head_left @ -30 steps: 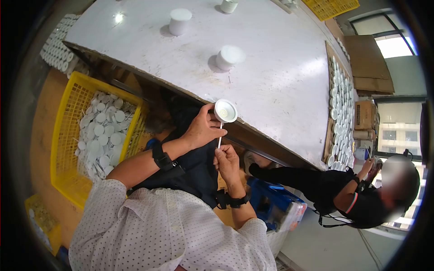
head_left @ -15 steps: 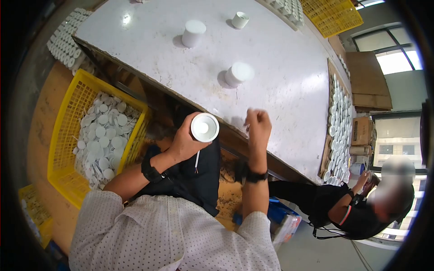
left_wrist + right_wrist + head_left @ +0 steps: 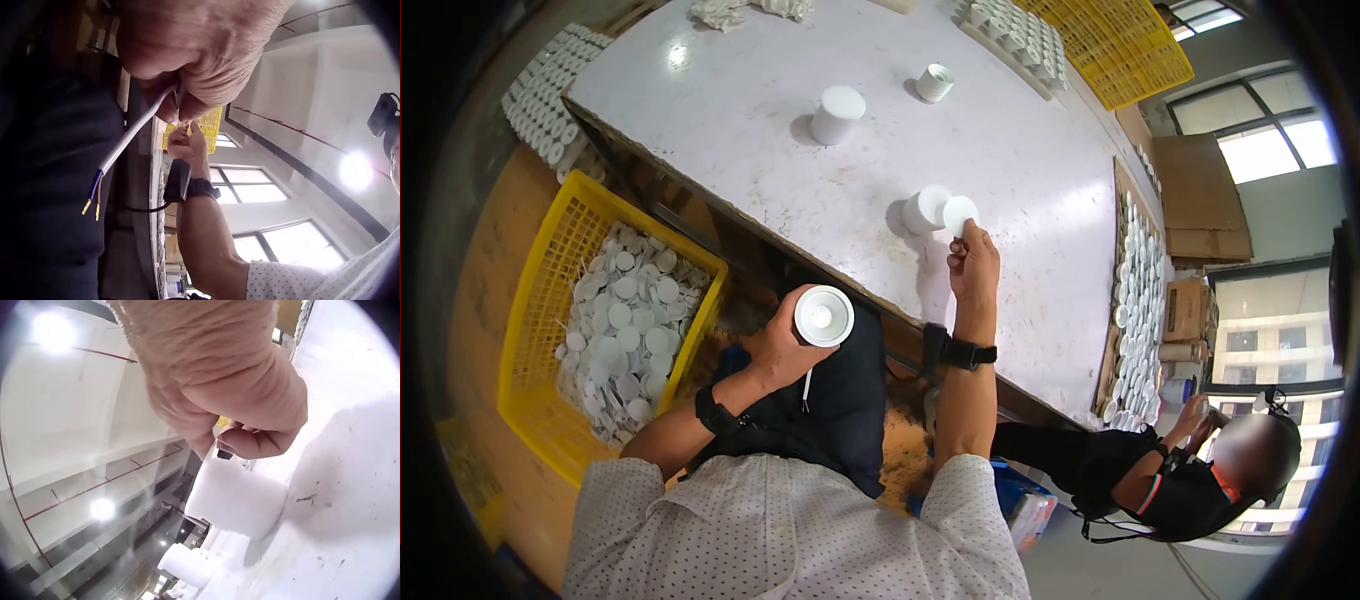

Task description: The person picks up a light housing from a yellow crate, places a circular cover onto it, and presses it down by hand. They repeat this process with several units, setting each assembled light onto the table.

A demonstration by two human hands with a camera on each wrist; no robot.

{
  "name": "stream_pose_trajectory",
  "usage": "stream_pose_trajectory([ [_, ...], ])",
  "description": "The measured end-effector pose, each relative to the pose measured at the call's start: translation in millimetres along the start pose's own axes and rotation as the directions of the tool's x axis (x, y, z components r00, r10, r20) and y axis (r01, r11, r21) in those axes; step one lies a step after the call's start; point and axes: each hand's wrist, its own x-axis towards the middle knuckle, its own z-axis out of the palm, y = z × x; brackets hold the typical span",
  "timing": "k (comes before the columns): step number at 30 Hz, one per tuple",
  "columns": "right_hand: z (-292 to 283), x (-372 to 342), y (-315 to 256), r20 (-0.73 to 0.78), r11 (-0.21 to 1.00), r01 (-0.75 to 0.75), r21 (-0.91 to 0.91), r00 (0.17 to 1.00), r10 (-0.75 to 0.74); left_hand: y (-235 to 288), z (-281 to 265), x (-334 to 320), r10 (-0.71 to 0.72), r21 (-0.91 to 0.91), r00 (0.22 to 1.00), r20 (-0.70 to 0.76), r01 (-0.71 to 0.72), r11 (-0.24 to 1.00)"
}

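Note:
My left hand (image 3: 780, 350) grips a round white lamp housing (image 3: 824, 316) over my lap, its open face turned up. A white cable (image 3: 132, 136) hangs below that hand, ending in two thin wires with bare tips. Over the table, my right hand (image 3: 976, 268) pinches a thin white disc (image 3: 960, 214) between thumb and fingers. The disc overlaps a short white stack (image 3: 922, 211) in the head view. In the right wrist view the stack (image 3: 240, 500) stands just beyond the fingertips.
Another white stack (image 3: 838, 115) and a small white ring-shaped piece (image 3: 935, 83) stand farther back on the table (image 3: 730, 130). A yellow crate (image 3: 535, 330) of white discs sits at left. Rows of white housings (image 3: 1135, 300) line the right side, where another person (image 3: 1170, 470) is.
My right hand has left the cable, reached out to the stack on the table and now pinches a disc. My left hand has drawn the housing back toward my lap, its face up.

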Motion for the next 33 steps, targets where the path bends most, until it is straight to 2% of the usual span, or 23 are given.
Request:
stream_pose_trajectory([
  [2,-4,-18,1,0.011,0.989,0.054,0.134,0.998,-0.056,4,-1,3,0.011,0.023,1.000,0.019,-0.012,1.000],
  [6,-10,-50,14,0.060,0.968,0.023,0.251,0.997,-0.039,15,-4,10,0.018,0.045,0.996,0.090,-0.022,0.999],
  [9,-8,-66,23,0.064,0.970,-0.005,0.244,0.998,-0.011,16,1,15,0.038,0.052,0.995,0.095,-0.043,0.998],
  [11,-7,-79,27,0.062,0.971,-0.031,0.236,0.998,0.017,13,7,18,-0.004,0.014,0.994,0.110,0.003,1.000],
  [13,-2,-95,31,-0.027,0.970,0.200,-0.136,0.978,-0.205,9,13,18,-0.077,-0.063,0.988,0.131,0.085,0.994],
  [14,-2,-105,30,-0.028,0.889,0.241,-0.390,0.962,-0.273,23,14,19,-0.202,-0.129,0.963,0.180,0.227,0.965],
  [15,-5,-112,36,-0.014,0.892,0.234,-0.388,0.966,-0.260,21,16,19,-0.213,-0.125,0.963,0.165,0.234,0.964],
  [16,-9,-119,41,0.154,0.648,0.503,-0.571,0.842,-0.517,18,19,19,-0.149,-0.102,0.973,0.175,0.168,0.980],
  [17,-11,-125,44,0.365,0.297,0.691,-0.659,0.640,-0.676,15,22,18,-0.085,-0.082,0.978,0.192,0.103,0.991],
  [18,-13,-128,44,0.479,0.135,0.783,-0.607,0.497,-0.724,11,25,20,-0.049,-0.105,0.971,0.233,0.075,0.992],
  [19,-14,-130,46,0.477,0.139,0.782,-0.608,0.499,-0.723,11,29,19,-0.053,-0.102,0.971,0.233,0.078,0.992],
  [21,-15,-136,51,0.600,-0.031,0.846,-0.532,0.350,-0.719,13,36,17,-0.079,-0.402,0.952,0.296,0.199,0.894],
  [24,-18,-139,56,0.643,-0.079,0.854,-0.515,0.324,-0.694,20,38,15,-0.040,-0.410,0.933,0.356,0.195,0.891],
  [28,-16,-141,56,0.677,-0.110,0.870,-0.480,0.288,-0.677,20,39,11,-0.058,-0.340,0.938,0.343,0.181,0.923],
  [30,-14,-142,57,0.681,-0.101,0.876,-0.471,0.288,-0.674,22,39,9,-0.138,-0.221,0.939,0.315,0.214,0.951],
  [33,-14,-144,59,0.687,-0.085,0.885,-0.458,0.292,-0.665,21,43,7,-0.137,-0.230,0.962,0.236,0.192,0.954],
])
